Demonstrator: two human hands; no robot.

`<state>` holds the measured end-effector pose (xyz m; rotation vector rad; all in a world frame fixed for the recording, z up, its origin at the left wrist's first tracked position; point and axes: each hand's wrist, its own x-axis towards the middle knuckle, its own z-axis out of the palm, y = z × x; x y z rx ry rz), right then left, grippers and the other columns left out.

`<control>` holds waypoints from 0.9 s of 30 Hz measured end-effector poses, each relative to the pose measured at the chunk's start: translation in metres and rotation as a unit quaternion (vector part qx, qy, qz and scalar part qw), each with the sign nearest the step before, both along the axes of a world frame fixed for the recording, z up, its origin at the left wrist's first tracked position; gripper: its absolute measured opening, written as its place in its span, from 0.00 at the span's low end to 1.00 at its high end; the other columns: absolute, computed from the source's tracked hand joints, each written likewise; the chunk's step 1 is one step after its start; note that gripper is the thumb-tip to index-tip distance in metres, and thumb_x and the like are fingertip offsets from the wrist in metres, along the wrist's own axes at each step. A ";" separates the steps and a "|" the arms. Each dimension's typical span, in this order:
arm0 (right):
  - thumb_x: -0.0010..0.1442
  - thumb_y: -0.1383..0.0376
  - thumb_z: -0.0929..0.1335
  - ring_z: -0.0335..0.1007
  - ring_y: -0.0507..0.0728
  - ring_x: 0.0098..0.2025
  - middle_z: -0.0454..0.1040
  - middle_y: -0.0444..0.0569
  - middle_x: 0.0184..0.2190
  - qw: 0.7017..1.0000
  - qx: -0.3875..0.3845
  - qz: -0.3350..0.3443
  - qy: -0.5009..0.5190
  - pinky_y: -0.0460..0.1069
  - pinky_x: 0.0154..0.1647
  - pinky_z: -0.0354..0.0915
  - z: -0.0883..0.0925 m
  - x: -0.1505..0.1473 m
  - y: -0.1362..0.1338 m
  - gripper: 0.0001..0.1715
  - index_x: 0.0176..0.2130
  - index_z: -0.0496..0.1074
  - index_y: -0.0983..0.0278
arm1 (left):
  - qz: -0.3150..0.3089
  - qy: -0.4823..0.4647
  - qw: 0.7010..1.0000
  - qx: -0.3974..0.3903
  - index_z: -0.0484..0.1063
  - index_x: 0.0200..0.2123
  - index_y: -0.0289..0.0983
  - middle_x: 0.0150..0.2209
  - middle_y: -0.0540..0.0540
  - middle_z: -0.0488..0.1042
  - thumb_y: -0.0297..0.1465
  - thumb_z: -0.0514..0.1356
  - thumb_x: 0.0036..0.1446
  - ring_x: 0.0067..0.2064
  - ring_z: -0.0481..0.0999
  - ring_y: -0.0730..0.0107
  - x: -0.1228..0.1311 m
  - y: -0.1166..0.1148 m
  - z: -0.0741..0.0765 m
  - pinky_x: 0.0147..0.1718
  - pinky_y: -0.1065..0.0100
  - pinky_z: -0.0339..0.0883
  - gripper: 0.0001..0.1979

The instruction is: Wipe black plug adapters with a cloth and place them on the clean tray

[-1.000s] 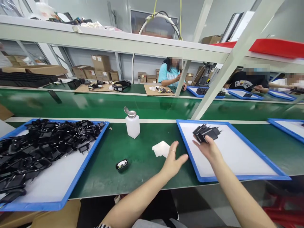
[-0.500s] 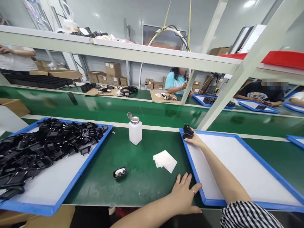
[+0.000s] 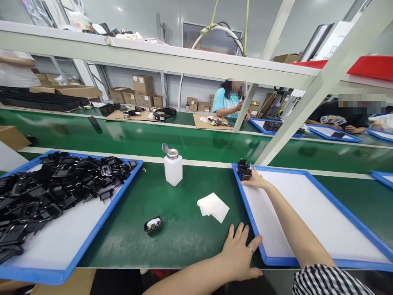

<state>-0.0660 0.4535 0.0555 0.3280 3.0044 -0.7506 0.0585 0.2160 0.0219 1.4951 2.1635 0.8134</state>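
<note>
My right hand [image 3: 257,179] reaches to the far left corner of the blue-rimmed white tray [image 3: 307,213] and has its fingers closed on a small stack of black plug adapters [image 3: 245,169] resting there. My left hand [image 3: 241,250] lies flat on the green bench with fingers spread. It holds nothing, and its fingertips touch the tray's near left rim.
A second blue tray [image 3: 92,241] on the left carries a heap of black adapters [image 3: 52,188]. Between the trays stand a white dispenser bottle [image 3: 172,168], folded white wipes [image 3: 213,206] and a small black part [image 3: 152,224]. Other people work across the green conveyor [image 3: 184,139].
My right hand carried the adapters from the tray's middle to its far left corner. My left hand dropped from above the wipes to the bench by the tray's near corner.
</note>
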 end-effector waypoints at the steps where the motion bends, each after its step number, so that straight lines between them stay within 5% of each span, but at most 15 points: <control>1: 0.33 0.52 0.69 0.25 0.72 0.57 0.50 0.54 0.55 1.000 0.019 -0.007 -0.020 0.72 0.47 0.33 0.002 0.000 0.000 0.41 0.48 0.61 0.61 | -0.002 0.000 1.000 -0.003 0.43 0.55 0.38 0.57 0.31 0.40 0.45 0.52 0.46 0.58 0.36 0.49 0.000 -0.001 0.002 0.50 0.44 0.31 0.36; 3: 0.33 0.54 0.69 0.26 0.71 0.57 0.50 0.53 0.55 0.998 0.035 -0.006 -0.051 0.71 0.48 0.35 0.009 0.002 0.004 0.43 0.49 0.60 0.62 | -0.003 0.000 1.000 -0.008 0.42 0.56 0.38 0.57 0.31 0.40 0.45 0.52 0.46 0.58 0.35 0.49 0.000 -0.002 0.003 0.50 0.45 0.31 0.36; 8: 0.42 0.64 0.64 0.49 0.62 0.54 0.60 0.48 0.51 0.994 0.067 0.002 -0.083 0.54 0.51 0.52 0.025 0.005 0.014 0.34 0.51 0.58 0.62 | -0.006 0.001 1.000 -0.006 0.41 0.56 0.39 0.57 0.31 0.40 0.46 0.51 0.46 0.58 0.35 0.50 -0.001 -0.002 0.001 0.50 0.45 0.31 0.36; 15: 0.46 0.73 0.58 0.41 0.70 0.55 0.58 0.57 0.51 0.981 0.167 -0.068 -0.074 0.69 0.46 0.44 0.009 -0.006 -0.018 0.26 0.46 0.64 0.64 | -0.008 0.010 1.000 0.001 0.42 0.56 0.37 0.57 0.30 0.40 0.45 0.51 0.46 0.58 0.35 0.49 0.000 -0.002 -0.001 0.50 0.44 0.31 0.36; 21: 0.46 0.75 0.58 0.52 0.67 0.51 0.63 0.61 0.45 0.981 0.172 -0.078 -0.048 0.66 0.45 0.48 0.007 -0.003 -0.026 0.23 0.43 0.66 0.68 | -0.006 0.018 1.000 -0.002 0.42 0.55 0.39 0.57 0.33 0.41 0.44 0.54 0.45 0.58 0.38 0.49 -0.001 -0.001 -0.001 0.50 0.44 0.32 0.37; 24: 0.43 0.78 0.57 0.56 0.66 0.48 0.63 0.60 0.45 0.984 0.150 -0.097 -0.020 0.62 0.42 0.54 0.014 0.003 -0.020 0.33 0.51 0.57 0.68 | -0.016 -0.009 1.000 0.013 0.38 0.56 0.38 0.57 0.34 0.43 0.41 0.56 0.44 0.57 0.40 0.49 -0.001 -0.019 0.012 0.49 0.45 0.39 0.41; 27: 0.43 0.77 0.57 0.57 0.63 0.48 0.60 0.63 0.48 0.983 0.122 -0.124 0.059 0.56 0.42 0.58 0.029 0.013 -0.014 0.37 0.54 0.48 0.73 | -0.006 -0.073 0.994 0.083 0.42 0.56 0.38 0.55 0.39 0.53 0.41 0.56 0.45 0.55 0.50 0.55 -0.001 -0.064 0.037 0.49 0.54 0.49 0.38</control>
